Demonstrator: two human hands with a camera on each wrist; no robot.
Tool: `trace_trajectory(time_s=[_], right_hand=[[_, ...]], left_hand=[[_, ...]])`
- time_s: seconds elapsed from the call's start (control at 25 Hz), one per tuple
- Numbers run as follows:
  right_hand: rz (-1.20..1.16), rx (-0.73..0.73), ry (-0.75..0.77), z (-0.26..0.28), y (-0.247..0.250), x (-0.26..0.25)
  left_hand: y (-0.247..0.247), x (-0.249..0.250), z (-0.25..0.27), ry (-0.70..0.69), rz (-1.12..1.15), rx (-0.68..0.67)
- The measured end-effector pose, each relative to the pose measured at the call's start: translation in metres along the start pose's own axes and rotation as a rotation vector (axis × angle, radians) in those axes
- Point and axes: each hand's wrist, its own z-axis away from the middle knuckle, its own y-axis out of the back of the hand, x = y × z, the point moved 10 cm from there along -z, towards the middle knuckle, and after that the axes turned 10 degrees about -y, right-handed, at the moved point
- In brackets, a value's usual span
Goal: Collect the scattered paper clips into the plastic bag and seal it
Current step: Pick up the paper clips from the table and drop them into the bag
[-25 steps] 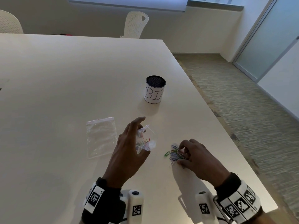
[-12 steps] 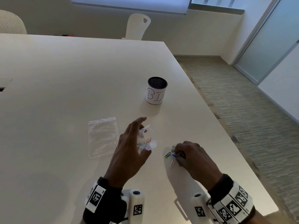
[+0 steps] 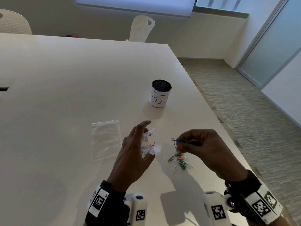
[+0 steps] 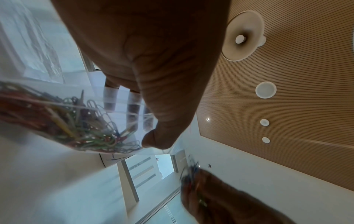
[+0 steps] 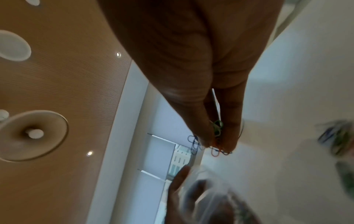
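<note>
Left hand (image 3: pixel 133 154) grips the plastic bag (image 3: pixel 150 145) above the desk (image 3: pixel 65 95); right hand (image 3: pixel 206 149) fingers pinch paper clips (image 3: pixel 176 141). A loose pinch or narrow bag mouth could spill clips among those on the desk (image 3: pixel 180 162)

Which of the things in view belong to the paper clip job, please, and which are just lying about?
Job: plastic bag held by left hand; clips pinched by right hand; loose paper clips.
Lying about: flat empty bag, labelled cup, chairs.

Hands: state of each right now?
Left hand: grips the plastic bag holding paper clips.
Right hand: pinches a bunch of paper clips.
</note>
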Motion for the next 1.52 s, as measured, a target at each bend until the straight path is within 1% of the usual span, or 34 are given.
trace_trajectory(time_s=[0.08, 0.12, 0.2, 0.32, 0.36, 0.56, 0.64, 0.72, 0.8, 0.88, 0.92, 1.04, 1.08, 1.2, 1.28, 1.36, 1.52], right_hand=[[-0.036, -0.034, 0.069, 0.004, -0.015, -0.021], [-0.011, -0.034, 0.105, 0.005, -0.022, -0.031], [0.127, 0.001, 0.187, 0.004, -0.035, -0.046], [0.408, 0.065, 0.316, 0.002, -0.054, -0.062], [0.45, 0.071, 0.337, 0.001, -0.058, -0.064], [0.409, 0.097, 0.312, 0.0, -0.048, -0.066], [0.382, 0.082, 0.303, 0.0, -0.047, -0.065], [0.344, 0.067, 0.307, 0.0, -0.045, -0.065], [0.279, 0.091, 0.309, -0.001, -0.036, -0.066], [0.247, 0.143, 0.297, -0.002, -0.018, -0.062], [0.277, 0.171, 0.283, -0.003, -0.008, -0.056], [0.532, 0.217, 0.174, -0.011, 0.015, -0.02], [0.621, 0.193, 0.109, -0.014, 0.018, -0.002], [0.855, 0.049, -0.128, -0.014, 0.015, 0.056], [0.912, 0.016, -0.214, -0.008, 0.009, 0.078], [0.887, 0.033, -0.226, -0.005, -0.001, 0.086], [0.819, 0.097, -0.163, -0.01, -0.015, 0.083]], left_hand=[[-0.003, -0.001, 0.0, -0.002, -0.01, -0.019], [-0.004, -0.002, 0.0, -0.001, -0.014, -0.026], [-0.004, -0.003, 0.0, 0.003, -0.019, -0.031], [-0.004, -0.003, 0.0, 0.012, -0.014, -0.028], [-0.003, -0.003, -0.001, 0.013, -0.017, -0.027], [-0.004, -0.007, -0.002, 0.012, -0.02, -0.029], [-0.005, -0.008, -0.001, 0.01, -0.018, -0.029], [-0.006, -0.007, -0.001, 0.009, -0.012, -0.031], [-0.004, -0.005, 0.0, 0.007, -0.004, -0.027], [-0.002, -0.003, 0.0, 0.001, 0.001, -0.016], [-0.001, -0.002, 0.001, -0.003, 0.005, -0.009], [0.0, -0.001, 0.001, -0.009, 0.015, 0.001], [0.0, -0.001, 0.001, -0.007, 0.018, 0.001], [-0.001, -0.003, 0.001, -0.006, 0.021, -0.001], [-0.002, -0.003, 0.001, -0.004, 0.023, -0.008], [-0.002, -0.004, 0.001, -0.001, 0.022, -0.009], [-0.005, -0.004, 0.001, 0.0, 0.018, -0.015]])
